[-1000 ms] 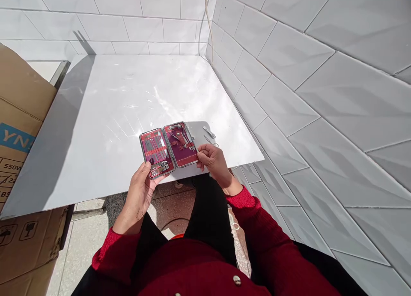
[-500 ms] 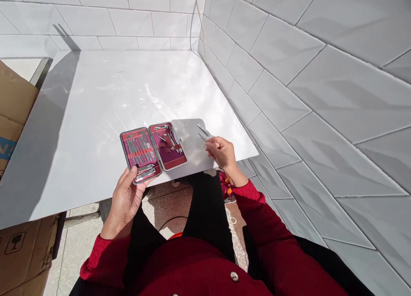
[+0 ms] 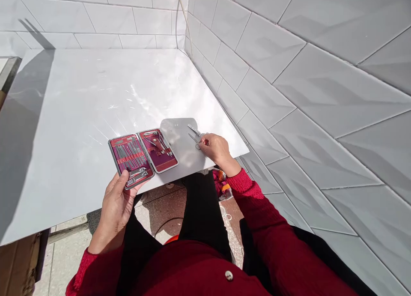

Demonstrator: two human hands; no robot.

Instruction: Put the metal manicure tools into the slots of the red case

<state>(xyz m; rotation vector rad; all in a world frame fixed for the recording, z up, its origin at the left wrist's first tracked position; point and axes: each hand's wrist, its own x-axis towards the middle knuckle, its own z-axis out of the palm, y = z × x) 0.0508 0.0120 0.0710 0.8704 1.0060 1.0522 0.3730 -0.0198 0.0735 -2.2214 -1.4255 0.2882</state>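
My left hand (image 3: 117, 197) grips the near left corner of an open manicure case (image 3: 164, 166), thumb on top and fingers beneath. Slim metal tools (image 3: 130, 153) stand in a row under a red strap in its left half, with nail clippers (image 3: 137, 176) below them near my thumb. Nippers and other small tools (image 3: 157, 141) fill the right half. To the right of the case, my right hand (image 3: 215, 148) pinches a pair of small scissors (image 3: 193, 138) low over the table, blades pointing left. Beside them lies another silver tool (image 3: 193, 129), partly hidden by my fingers.
The white table (image 3: 96, 86) meets a tiled wall (image 3: 272, 94) on the right and another at the back. A thin cable (image 3: 183, 9) hangs in the corner. A cardboard box (image 3: 16, 261) stands at lower left, and a colourful bag (image 3: 221, 184) sits under the table edge.
The view has shifted to the right. My right hand has turned the scissors slightly, so a finger loop now shows. My left hand keeps its hold on the case.
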